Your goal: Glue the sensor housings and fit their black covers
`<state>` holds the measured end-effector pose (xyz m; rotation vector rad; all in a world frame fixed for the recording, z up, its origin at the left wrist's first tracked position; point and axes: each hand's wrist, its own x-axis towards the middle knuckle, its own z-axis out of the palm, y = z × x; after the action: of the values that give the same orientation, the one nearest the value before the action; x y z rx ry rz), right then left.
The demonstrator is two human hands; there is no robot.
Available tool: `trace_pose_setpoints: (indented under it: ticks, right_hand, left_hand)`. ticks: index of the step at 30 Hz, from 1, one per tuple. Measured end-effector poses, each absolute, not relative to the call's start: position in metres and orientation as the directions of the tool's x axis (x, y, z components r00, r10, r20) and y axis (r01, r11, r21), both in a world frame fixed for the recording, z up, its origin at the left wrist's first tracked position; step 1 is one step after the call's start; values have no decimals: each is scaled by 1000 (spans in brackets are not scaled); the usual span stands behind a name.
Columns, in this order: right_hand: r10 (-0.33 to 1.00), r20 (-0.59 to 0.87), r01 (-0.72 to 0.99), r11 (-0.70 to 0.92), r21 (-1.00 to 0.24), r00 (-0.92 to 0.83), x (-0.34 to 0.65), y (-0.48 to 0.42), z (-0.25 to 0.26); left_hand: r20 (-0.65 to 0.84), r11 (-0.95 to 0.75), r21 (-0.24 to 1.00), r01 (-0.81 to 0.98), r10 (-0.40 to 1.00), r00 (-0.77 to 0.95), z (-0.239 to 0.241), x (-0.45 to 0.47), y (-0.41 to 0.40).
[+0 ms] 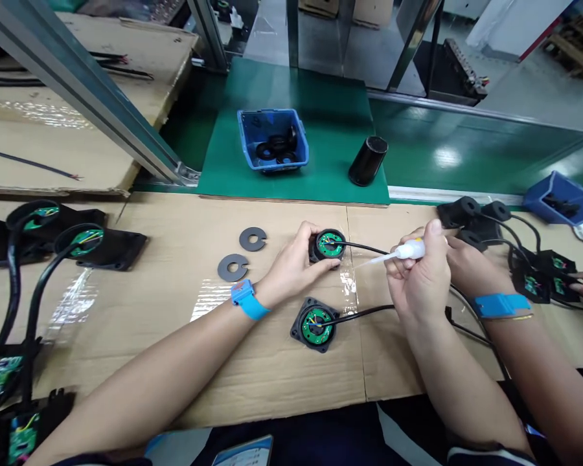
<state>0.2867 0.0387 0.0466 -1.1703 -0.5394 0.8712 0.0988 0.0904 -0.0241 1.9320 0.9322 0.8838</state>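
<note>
My left hand [304, 255] is closed around the side of a black square housing with a round green circuit board [330, 244] in it. A black cable [364, 246] runs from that board to the right. In my right hand [418, 278] is a small white glue bottle [410, 250], its thin clear nozzle pointing left toward the cable. Nearer to me lies a second black housing with a green circuit board [317, 325], its cable passing under my right wrist. Two dark slotted rings [232, 267] lie flat left of my left hand.
A blue bin [273, 139] of black rings and a black cup-shaped part [368, 160] stand on a green mat. Black housings with cables [111, 249] crowd the left. At right, a co-worker's arm [486, 285] reaches in beside more housings and a blue box [558, 199].
</note>
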Motion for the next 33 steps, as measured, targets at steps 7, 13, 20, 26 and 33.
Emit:
trace_pose_setpoints:
  ticks: [7, 13, 20, 26, 33]
  right_hand:
    - [771, 118, -92, 223, -971, 626, 296, 34, 32]
    - [811, 267, 112, 245, -963, 520, 296, 22, 26]
    - [795, 415, 303, 303, -904, 443, 294, 22, 23]
    - [799, 442, 283, 350, -893, 408, 296, 21, 17]
    - [800, 455, 345, 330, -879, 391, 295, 19, 22]
  left_hand:
    - [536, -703, 644, 301, 696, 478, -13, 86, 71]
    - [562, -742, 573, 348, 665, 492, -1, 85, 69]
    - [542, -721, 613, 324, 682, 491, 0, 83, 67]
    - [550, -730, 602, 323, 673, 496, 3, 83, 66]
    - [524, -709, 629, 320, 690, 499, 6, 83, 65]
